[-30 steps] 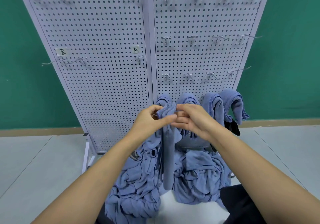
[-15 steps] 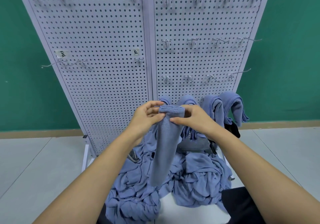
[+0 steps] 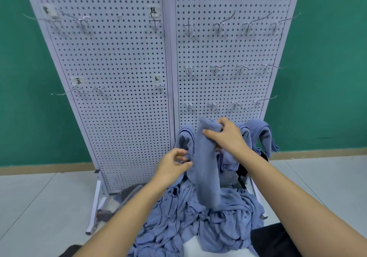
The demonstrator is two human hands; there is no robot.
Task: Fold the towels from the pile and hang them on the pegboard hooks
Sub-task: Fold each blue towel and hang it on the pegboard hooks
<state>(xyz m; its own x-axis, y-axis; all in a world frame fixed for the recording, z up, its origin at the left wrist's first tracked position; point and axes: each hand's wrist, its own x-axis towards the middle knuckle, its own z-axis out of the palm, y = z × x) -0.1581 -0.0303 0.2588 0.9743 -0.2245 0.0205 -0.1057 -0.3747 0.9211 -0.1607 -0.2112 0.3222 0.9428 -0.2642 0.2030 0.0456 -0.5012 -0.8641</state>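
The right hand (image 3: 226,137) grasps the top end of a folded towel (image 3: 206,163), thumb across the front and fingers curled over the fold, so that the long blue strip hangs straight down in front of the lower part of the right panel of the pegboard (image 3: 119,74). The towel's top sits just below the lowest row of bare hooks (image 3: 189,105), and its lower end dangles over the pile (image 3: 198,223) of crumpled blue towels heaped at the foot of the board. The left hand (image 3: 173,165) is lower and to the left, fingers loosely curled with the thumb tip at the towel's left edge; I cannot tell whether it pinches any cloth or only touches it. Behind the hands, hung towels (image 3: 264,133) of the same blue drape over hooks low on the right panel, 1 just left of the held towel and others to its right. Small paper labels (image 3: 155,11) are stuck on the left panel above some hooks, and a green wall (image 3: 327,68) stands behind the board.
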